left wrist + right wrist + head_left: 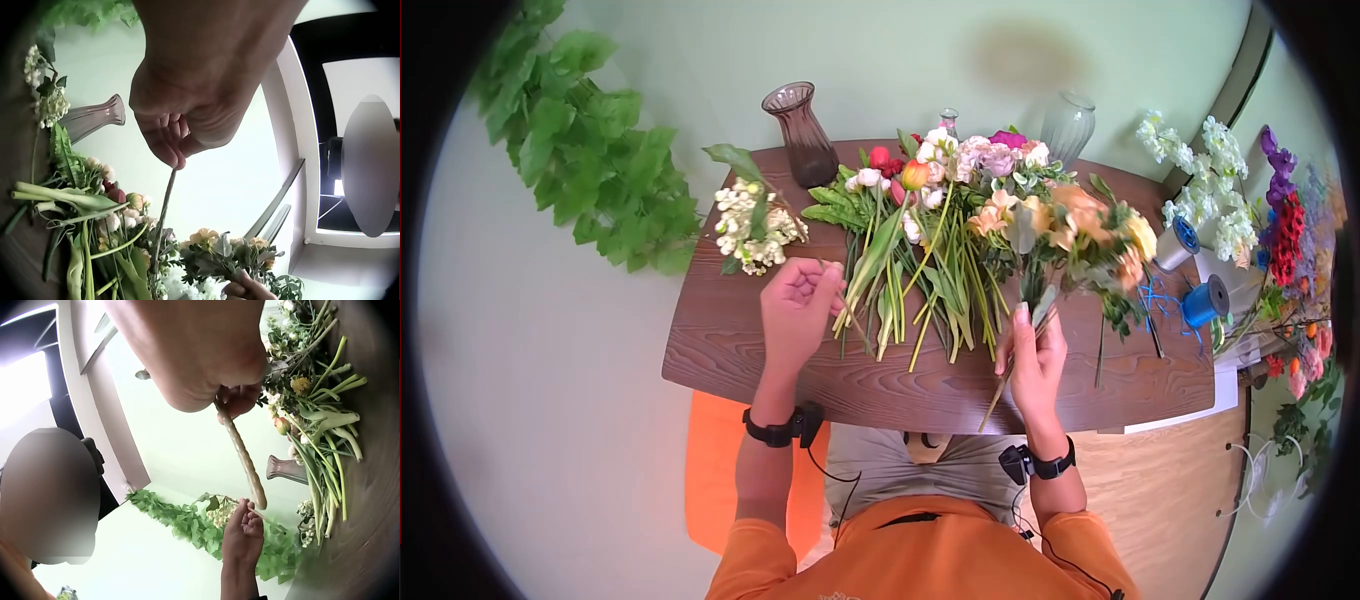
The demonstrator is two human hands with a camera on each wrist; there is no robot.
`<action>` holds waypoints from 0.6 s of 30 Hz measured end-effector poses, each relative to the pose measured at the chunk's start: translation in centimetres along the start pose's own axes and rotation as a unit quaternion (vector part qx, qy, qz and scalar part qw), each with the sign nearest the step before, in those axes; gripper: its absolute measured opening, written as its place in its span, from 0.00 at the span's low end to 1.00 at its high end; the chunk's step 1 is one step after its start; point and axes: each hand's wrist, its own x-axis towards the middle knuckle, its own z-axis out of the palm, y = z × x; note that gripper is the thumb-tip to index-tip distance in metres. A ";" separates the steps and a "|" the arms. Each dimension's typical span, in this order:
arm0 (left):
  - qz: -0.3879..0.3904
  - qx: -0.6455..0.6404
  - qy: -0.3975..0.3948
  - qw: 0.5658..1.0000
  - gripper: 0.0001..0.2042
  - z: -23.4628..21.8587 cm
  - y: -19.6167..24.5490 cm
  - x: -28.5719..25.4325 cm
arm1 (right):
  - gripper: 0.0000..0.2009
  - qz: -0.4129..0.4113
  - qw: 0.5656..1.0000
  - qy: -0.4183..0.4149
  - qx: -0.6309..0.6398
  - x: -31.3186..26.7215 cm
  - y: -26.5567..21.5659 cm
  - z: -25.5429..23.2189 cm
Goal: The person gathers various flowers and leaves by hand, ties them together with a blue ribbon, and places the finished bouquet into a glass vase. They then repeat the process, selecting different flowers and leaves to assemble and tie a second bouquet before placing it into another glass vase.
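Between thumb and fingertips, my left hand (800, 305) pinches a thin brown stem (164, 209). White berry sprigs (755, 235) with green leaves show just beyond this hand; in the right wrist view one berry cluster (222, 515) appears right beside its fingers. My right hand (1032, 360) grips the stems of a peach and yellow flower bunch (1085, 225), thumb uppermost. A thick stem (240, 453) sticks out below that grip toward me. Between the hands lies a pile of cut flowers, with a tulip (915, 175), pale roses (998, 158) and long green stems (895, 310) on the wooden table (730, 340).
A purplish glass vase (808, 140) stands at the back left, a clear vase (1068, 128) at the back right. Blue ribbon spools (1205, 300) sit at the right edge. More flowers (1285, 240) fill the far right. A leafy vine (590, 140) hangs at left.
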 end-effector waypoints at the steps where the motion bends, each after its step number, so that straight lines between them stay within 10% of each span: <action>1: 0.001 -0.006 -0.014 1.000 0.05 0.5 -0.4 -0.2 | 0.18 -0.004 1.000 0.013 -0.007 0.1 0.1 0.4; 18: -0.015 -0.060 -0.208 0.976 0.02 12.5 -2.5 -6.4 | 0.24 -0.091 0.993 0.018 -0.071 1.4 2.7 1.9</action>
